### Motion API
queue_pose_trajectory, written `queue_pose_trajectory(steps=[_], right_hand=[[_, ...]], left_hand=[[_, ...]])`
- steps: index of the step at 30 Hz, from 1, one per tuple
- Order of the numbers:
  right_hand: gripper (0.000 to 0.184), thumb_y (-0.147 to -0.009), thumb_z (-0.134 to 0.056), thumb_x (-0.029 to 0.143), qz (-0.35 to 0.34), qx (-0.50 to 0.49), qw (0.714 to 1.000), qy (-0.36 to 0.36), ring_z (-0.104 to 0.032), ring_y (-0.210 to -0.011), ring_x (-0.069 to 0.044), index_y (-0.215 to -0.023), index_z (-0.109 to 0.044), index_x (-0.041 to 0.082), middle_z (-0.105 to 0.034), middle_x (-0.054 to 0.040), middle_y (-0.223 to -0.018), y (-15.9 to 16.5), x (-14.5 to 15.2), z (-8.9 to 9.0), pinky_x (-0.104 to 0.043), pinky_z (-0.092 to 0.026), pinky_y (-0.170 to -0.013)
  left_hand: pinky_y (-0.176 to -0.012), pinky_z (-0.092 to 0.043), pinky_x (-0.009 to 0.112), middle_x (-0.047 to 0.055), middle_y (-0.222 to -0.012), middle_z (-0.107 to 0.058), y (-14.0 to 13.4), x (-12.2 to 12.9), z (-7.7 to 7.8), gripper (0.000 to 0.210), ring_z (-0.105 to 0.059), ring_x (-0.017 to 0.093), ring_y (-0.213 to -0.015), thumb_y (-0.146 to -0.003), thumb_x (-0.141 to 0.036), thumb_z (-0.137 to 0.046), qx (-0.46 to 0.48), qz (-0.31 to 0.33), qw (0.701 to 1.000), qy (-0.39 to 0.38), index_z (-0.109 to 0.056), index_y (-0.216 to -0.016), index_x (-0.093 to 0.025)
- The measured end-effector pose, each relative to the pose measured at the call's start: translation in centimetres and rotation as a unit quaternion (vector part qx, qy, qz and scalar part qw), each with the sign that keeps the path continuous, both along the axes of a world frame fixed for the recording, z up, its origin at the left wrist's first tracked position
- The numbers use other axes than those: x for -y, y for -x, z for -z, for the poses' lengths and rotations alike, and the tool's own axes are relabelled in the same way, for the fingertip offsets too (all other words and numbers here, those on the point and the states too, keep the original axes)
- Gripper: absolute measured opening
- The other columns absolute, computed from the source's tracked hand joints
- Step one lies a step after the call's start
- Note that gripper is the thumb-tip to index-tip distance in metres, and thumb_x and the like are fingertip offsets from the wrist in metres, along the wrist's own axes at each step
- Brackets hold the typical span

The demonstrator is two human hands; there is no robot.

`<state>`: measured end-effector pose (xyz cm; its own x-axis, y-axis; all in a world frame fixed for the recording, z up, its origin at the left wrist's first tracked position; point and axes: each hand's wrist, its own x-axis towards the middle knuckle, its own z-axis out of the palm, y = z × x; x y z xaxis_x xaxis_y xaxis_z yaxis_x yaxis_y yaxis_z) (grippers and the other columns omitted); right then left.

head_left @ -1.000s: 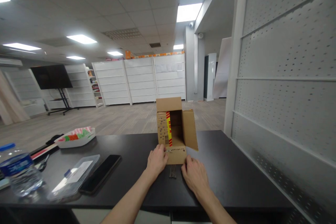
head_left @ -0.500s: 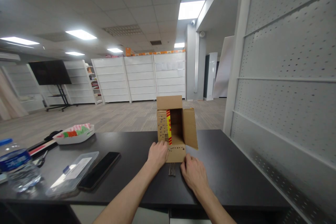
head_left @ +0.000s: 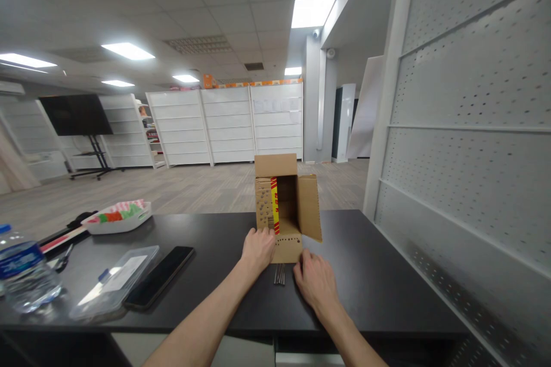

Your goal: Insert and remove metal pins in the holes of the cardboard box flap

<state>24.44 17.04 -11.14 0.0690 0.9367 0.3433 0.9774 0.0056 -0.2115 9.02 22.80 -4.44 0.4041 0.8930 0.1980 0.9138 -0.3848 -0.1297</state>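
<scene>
An open cardboard box (head_left: pixel 264 200) stands on the dark table with its opening towards me. Yellow and red tape runs down its left flap, and a row of small holes crosses the lower flap (head_left: pixel 287 250). My left hand (head_left: pixel 258 249) is closed at the left edge of that lower flap, fingers curled over the cardboard. Beside its right corner rests my right hand (head_left: pixel 317 280), fingers curled in; whatever they may hold is hidden. Between my hands, several thin metal rods (head_left: pixel 279 275), resembling long nails, lie at the flap's near edge.
On the left of the black table (head_left: pixel 206 298) are a phone (head_left: pixel 160 276), a clear plastic case (head_left: pixel 116 281), a water bottle (head_left: pixel 28 275) and a white basket (head_left: pixel 118 227) with coloured contents. A perforated white panel (head_left: pixel 465 166) borders the right side.
The whole view has shifted slightly, so everything sits a little further left and higher. Both hands keep nearly the same pose at the box.
</scene>
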Motion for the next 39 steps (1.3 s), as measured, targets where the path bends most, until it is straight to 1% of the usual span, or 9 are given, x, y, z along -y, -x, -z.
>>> queue_pose_trajectory(steps=[9,15,20,24,28,34,39], right_hand=[[0.016,-0.092,-0.043,0.026,0.003,0.000,1.000,-0.004,-0.061,-0.083,-0.022,-0.092,-0.056,0.018,-0.067,-0.0092,-0.087,0.0,0.0,0.1,-0.031,-0.033,-0.071],[0.016,-0.092,-0.042,0.026,0.003,0.006,1.000,-0.004,-0.061,-0.082,-0.023,-0.092,-0.056,0.018,-0.066,-0.0093,-0.086,0.0,-0.1,0.2,-0.031,-0.033,-0.070],[0.015,-0.092,-0.043,0.026,0.005,0.007,1.000,-0.005,-0.061,-0.082,-0.023,-0.092,-0.056,0.018,-0.067,-0.0088,-0.086,0.0,-0.1,0.2,-0.031,-0.032,-0.069],[0.015,-0.092,-0.043,0.026,0.003,0.008,1.000,-0.003,-0.061,-0.081,-0.023,-0.092,-0.055,0.019,-0.067,-0.0087,-0.086,0.0,-0.1,0.0,-0.031,-0.031,-0.069],[0.015,-0.092,-0.043,0.026,0.005,0.008,1.000,-0.003,-0.061,-0.080,-0.023,-0.091,-0.055,0.019,-0.067,-0.0085,-0.086,-0.1,-0.1,0.0,-0.031,-0.031,-0.068],[0.016,-0.092,-0.043,0.027,0.004,0.007,1.000,-0.006,-0.061,-0.080,-0.023,-0.091,-0.055,0.018,-0.066,-0.0088,-0.085,0.0,-0.2,0.1,-0.031,-0.031,-0.068],[0.015,-0.092,-0.043,0.027,0.003,0.000,1.000,-0.003,-0.061,-0.082,-0.022,-0.091,-0.055,0.018,-0.067,-0.0088,-0.086,0.0,-0.1,0.1,-0.031,-0.032,-0.070]], left_hand=[[-0.082,-0.045,0.037,0.017,-0.103,-0.066,-0.3,0.3,-0.3,0.025,-0.064,0.027,-0.097,-0.088,-0.015,-0.044,-0.015,-0.009,1.000,0.006,-0.060,-0.106,-0.011],[-0.081,-0.046,0.037,0.016,-0.104,-0.066,-0.3,0.4,-0.4,0.023,-0.065,0.027,-0.097,-0.088,-0.019,-0.046,-0.020,-0.012,1.000,0.006,-0.060,-0.105,-0.013],[-0.079,-0.047,0.037,0.013,-0.104,-0.066,-0.2,0.5,-0.1,0.021,-0.066,0.026,-0.095,-0.087,-0.022,-0.047,-0.016,-0.012,1.000,0.000,-0.061,-0.103,-0.017],[-0.078,-0.047,0.036,0.012,-0.103,-0.066,-0.1,0.5,0.2,0.021,-0.066,0.025,-0.094,-0.088,-0.022,-0.046,-0.008,-0.019,1.000,-0.001,-0.061,-0.102,-0.017],[-0.078,-0.047,0.035,0.011,-0.102,-0.067,0.1,0.4,0.2,0.022,-0.066,0.024,-0.093,-0.089,-0.020,-0.043,-0.010,-0.010,1.000,-0.003,-0.059,-0.103,-0.017],[-0.077,-0.046,0.034,0.008,-0.101,-0.066,0.4,0.5,-0.4,0.017,-0.065,0.023,-0.090,-0.089,-0.022,-0.044,-0.001,0.001,0.999,-0.044,-0.058,-0.098,-0.018],[-0.073,-0.045,0.031,0.005,-0.094,-0.066,0.9,1.3,-0.8,0.014,-0.064,0.020,-0.085,-0.089,-0.022,-0.046,0.053,0.014,0.994,-0.098,-0.059,-0.092,-0.020]])
